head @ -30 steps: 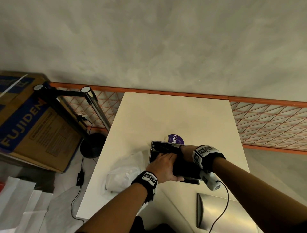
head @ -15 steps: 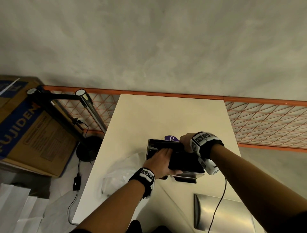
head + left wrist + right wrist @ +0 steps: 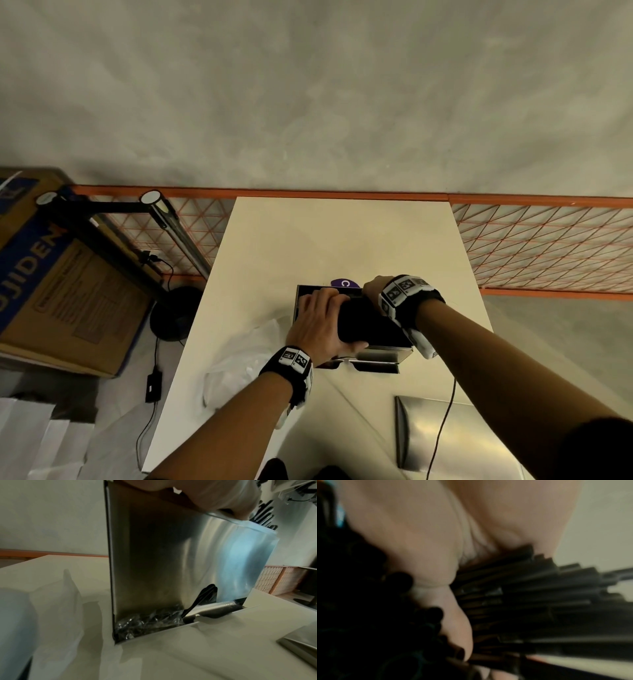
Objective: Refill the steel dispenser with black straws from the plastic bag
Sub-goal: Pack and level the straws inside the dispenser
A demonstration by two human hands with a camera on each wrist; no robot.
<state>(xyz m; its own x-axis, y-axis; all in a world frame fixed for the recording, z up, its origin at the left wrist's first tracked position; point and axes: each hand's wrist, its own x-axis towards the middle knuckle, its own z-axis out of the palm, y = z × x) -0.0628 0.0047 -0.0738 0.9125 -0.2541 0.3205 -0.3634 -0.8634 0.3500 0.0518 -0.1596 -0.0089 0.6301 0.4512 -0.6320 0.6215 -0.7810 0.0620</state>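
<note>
The open steel dispenser (image 3: 383, 354) stands mid-table, its brushed side wall (image 3: 171, 561) close up in the left wrist view. A thick bundle of black straws (image 3: 363, 322) lies across its open top. My left hand (image 3: 320, 322) lies over the bundle's left part, fingers curled over it, thumb (image 3: 205, 496) at the near rim. My right hand (image 3: 375, 287) grips the bundle's far right end; its fingers (image 3: 450, 622) wrap the black straws (image 3: 530, 601). One straw (image 3: 200, 600) shows in the bottom slot. The crumpled plastic bag (image 3: 239, 359) lies to the left.
The dispenser's steel lid (image 3: 445, 438) lies at the near right of the table (image 3: 342, 240), with a wrist cable trailing over it. A purple round object (image 3: 344, 283) peeks out behind the dispenser. A black lamp stand (image 3: 171, 308) and a cardboard box (image 3: 68, 291) stand left of the table.
My right hand has shifted towards the dispenser's far edge with the bundle's end. My left hand has slid a little farther over the straws. The view has drifted.
</note>
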